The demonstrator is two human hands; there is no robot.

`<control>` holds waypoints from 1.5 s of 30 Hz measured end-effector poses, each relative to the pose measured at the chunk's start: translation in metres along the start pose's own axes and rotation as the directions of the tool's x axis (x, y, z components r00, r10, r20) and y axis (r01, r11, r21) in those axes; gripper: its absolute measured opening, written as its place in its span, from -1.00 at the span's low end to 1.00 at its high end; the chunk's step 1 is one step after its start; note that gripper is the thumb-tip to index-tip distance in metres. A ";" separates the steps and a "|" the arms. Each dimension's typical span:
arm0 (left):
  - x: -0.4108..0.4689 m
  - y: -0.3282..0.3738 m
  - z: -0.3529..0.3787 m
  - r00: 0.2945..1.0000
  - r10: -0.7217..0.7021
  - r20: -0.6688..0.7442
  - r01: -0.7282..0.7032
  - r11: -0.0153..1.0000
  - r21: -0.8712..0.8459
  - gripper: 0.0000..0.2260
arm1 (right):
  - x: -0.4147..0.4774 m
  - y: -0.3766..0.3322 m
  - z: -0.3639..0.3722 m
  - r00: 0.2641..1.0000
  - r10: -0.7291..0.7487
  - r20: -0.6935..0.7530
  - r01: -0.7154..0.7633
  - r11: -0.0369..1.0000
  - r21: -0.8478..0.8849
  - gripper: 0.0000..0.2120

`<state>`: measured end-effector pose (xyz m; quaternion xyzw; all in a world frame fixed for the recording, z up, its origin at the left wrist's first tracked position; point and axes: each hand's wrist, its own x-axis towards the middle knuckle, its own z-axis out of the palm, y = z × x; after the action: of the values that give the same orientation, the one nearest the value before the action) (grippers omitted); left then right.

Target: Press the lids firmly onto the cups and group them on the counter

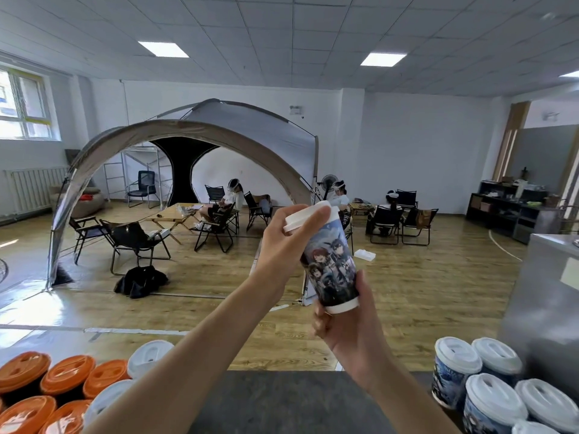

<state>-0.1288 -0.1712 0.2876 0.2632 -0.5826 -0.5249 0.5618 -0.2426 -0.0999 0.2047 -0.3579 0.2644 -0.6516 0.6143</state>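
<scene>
Dark counter top [282, 402] fills the bottom centre of the frame. At the bottom left, a cluster of orange-lidded cups [67, 374] stands on it, with two white-lidded cups [150, 355] just beside them. At the bottom right is a tight group of printed cups with white lids [488, 396], touching one another.

Above the counter, right of centre, both hands hold one printed cup [332, 264] in the air, tilted with its top leaning toward the left of the frame. The right hand [347, 333] grips the cup's base from below, fingers curled round it and thumb up the side. The left hand [291, 242] reaches in from the lower left and clasps the white lid [294, 220] on the cup's mouth, fingers wrapped over its top. Whether the lid is fully seated cannot be told.

Beyond lies a wooden floor. A large arched tent [188, 133] stands at centre left over folding chairs [138, 242] and a low wooden table [175, 213]. Several people sit behind it. A dark shelf unit [507, 208] lines the right wall, and a window [25, 104] shows at upper left.
</scene>
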 end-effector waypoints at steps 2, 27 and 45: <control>-0.001 0.001 0.001 0.999 -0.037 0.040 0.039 0.998 -0.049 -0.34 | 0.001 -0.002 0.000 0.999 0.034 0.013 -0.034 0.999 0.002 -0.34; -0.012 -0.004 -0.002 1.000 -0.011 0.013 0.013 0.986 -0.165 -0.36 | 0.003 -0.001 -0.002 0.997 0.064 0.032 -0.067 0.991 0.116 -0.44; -0.012 -0.044 -0.056 0.939 0.150 0.310 -0.307 0.770 0.559 -0.10 | 0.012 -0.046 -0.013 0.906 -0.348 -0.241 0.267 0.911 -0.314 -0.33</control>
<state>-0.0867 -0.1921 0.2333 0.2864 -0.8114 -0.2693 0.4325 -0.2810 -0.1079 0.2341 -0.3767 0.3792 -0.7437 0.4015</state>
